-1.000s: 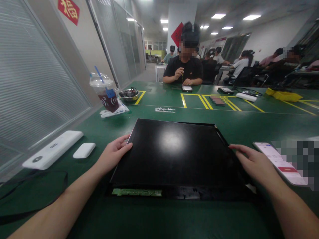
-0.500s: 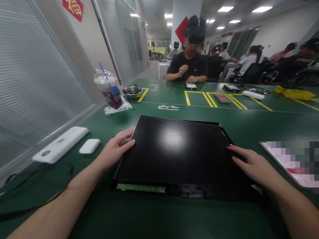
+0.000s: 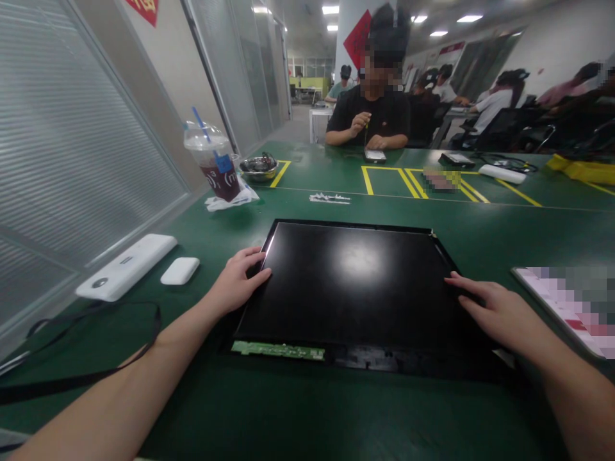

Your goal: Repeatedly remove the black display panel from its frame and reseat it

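Note:
A black LCD panel (image 3: 346, 288) lies flat in a dark frame (image 3: 355, 225) on the table in front of me. A strip of green circuit board (image 3: 278, 350) shows along its near left edge. My left hand (image 3: 243, 275) holds the panel's left edge, thumb on top and fingers at the frame's side. At the opposite edge my right hand (image 3: 485, 304) holds the panel, its fingertips on the rim. Both hands steady it from the sides. Some of the right fingers are hidden in the dark area beneath the hand.
On the left are a white power bank (image 3: 127, 266), a small white case (image 3: 180, 271) and a black strap (image 3: 72, 387). Farther back stand an iced drink cup (image 3: 216, 166) and a metal bowl (image 3: 259, 168). A tablet (image 3: 562, 314) lies right; a person (image 3: 372, 115) sits opposite.
The panel has come down from a slight tilt and shifted within the frame, so the frame's far and left rims now show. Both hands stayed at its edges. The view moved slightly.

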`<state>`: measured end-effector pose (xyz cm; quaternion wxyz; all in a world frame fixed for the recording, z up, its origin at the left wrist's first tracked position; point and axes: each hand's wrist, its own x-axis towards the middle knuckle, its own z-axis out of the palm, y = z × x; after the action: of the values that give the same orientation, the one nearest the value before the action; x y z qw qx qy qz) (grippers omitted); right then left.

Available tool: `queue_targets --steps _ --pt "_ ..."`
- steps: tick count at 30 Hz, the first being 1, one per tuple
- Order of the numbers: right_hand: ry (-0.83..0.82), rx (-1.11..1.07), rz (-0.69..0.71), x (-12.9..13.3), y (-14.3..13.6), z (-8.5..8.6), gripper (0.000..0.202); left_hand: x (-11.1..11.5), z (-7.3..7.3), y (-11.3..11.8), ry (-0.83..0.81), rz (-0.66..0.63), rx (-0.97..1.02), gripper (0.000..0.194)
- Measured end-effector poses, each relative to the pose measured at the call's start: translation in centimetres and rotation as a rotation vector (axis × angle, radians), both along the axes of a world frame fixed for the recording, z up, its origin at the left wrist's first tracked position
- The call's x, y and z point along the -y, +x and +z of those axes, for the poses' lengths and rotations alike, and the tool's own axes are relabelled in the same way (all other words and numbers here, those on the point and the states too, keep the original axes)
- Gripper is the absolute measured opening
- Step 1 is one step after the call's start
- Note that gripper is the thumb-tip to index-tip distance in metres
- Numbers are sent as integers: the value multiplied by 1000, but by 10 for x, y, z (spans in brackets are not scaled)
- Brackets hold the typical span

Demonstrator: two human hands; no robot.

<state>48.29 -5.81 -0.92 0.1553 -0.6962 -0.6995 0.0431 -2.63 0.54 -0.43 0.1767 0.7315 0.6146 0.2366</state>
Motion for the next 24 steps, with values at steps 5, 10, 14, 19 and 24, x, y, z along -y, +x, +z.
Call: queue_targets --steps 5,10,14,19,24 --pt "5 30 -1 0 3 -4 46 0 1 5 11 9 -12 59" --pt "-16 46 2 0 2 -4 46 1 4 7 26 16 9 53" --pt "-15 28 -9 0 3 -4 48 4 6 10 27 74 80 58" --pt "-26 -13 -12 -1 2 -2 49 6 9 12 33 74 81 60" --pt "-5 -69 -25 0 2 2 45 7 14 11 -6 114 103 58"
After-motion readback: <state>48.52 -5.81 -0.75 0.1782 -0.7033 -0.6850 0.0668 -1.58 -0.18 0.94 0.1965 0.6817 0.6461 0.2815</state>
